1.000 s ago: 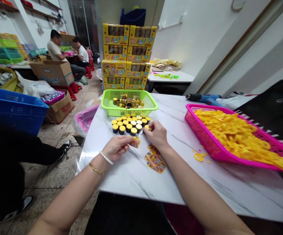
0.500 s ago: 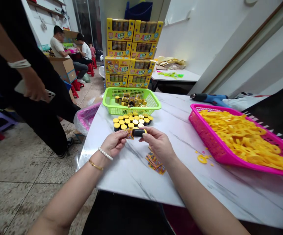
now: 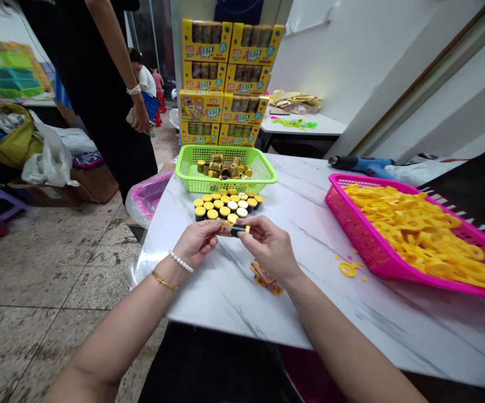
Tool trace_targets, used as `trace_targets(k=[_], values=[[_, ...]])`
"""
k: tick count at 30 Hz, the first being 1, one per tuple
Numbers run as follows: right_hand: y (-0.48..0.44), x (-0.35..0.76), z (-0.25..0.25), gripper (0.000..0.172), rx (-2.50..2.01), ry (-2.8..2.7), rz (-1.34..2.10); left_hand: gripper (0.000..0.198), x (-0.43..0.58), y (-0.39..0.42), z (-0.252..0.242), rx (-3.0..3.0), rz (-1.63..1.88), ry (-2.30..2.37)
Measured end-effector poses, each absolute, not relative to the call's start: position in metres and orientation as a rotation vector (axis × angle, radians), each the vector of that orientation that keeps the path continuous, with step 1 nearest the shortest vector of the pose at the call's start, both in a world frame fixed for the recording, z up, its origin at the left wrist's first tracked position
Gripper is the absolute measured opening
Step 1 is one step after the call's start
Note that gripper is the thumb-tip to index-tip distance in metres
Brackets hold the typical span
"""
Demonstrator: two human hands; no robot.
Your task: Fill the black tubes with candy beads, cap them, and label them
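Note:
My left hand [image 3: 197,240] pinches a small printed label sleeve [image 3: 226,228] between thumb and fingers. My right hand [image 3: 274,246] grips a little black container with a yellow lid [image 3: 238,230], tilted on its side, by its lidded end. The sleeve meets the black container's left end and seems to cover part of it; how far is hard to make out. Just beyond the hands stand several black containers with yellow lids [image 3: 224,211], upright in rows. Below my right hand a loose pile of printed sleeves [image 3: 266,279] lies on the white marbled table [image 3: 221,296].
A green basket [image 3: 186,182] of labelled containers stands behind the rows, with stacked yellow boxes [image 3: 203,106] beyond. At right, a pink basket [image 3: 351,238] holds yellow plastic rings, near a blue heat gun [image 3: 362,165]. A person in black [image 3: 95,95] stands left of the table.
The sleeve and the black container have come closer together, with less of the black side showing. The standing person has moved to the right, farther from me.

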State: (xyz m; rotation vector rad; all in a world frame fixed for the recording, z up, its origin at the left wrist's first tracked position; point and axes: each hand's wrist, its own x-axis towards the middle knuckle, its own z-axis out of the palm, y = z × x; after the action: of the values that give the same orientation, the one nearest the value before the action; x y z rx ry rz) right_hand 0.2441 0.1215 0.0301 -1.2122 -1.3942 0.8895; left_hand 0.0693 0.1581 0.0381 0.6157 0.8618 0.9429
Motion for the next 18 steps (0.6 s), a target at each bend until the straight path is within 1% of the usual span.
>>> trace_targets(k=[5, 9, 11, 12, 15, 18], values=[[0.124, 0.248, 0.029, 0.031, -1.099, -1.428, 0.976, 0.024, 0.069, 0.158, 0.038, 0.698, 0.987, 0.873], [0.128, 0.260, 0.032, 0.036, -1.075, -1.382, 0.952, 0.040, 0.065, 0.159, 0.039, 0.746, 1.155, 0.945], [0.128, 0.263, 0.033, 0.035, -1.066, -1.429, 0.942, 0.052, 0.063, 0.158, 0.039, 0.880, 1.128, 0.893], [0.128, 0.264, 0.034, 0.034, -1.057, -1.486, 0.918, 0.054, 0.063, 0.158, 0.039, 0.964, 1.061, 0.849], [0.127, 0.259, 0.033, 0.030, -1.018, -1.689, 0.765, 0.047, 0.064, 0.160, 0.035, 1.121, 0.832, 0.781], [0.128, 0.253, 0.031, 0.031, -0.985, -1.803, 0.628, 0.043, 0.066, 0.163, 0.030, 1.129, 0.757, 0.797]])
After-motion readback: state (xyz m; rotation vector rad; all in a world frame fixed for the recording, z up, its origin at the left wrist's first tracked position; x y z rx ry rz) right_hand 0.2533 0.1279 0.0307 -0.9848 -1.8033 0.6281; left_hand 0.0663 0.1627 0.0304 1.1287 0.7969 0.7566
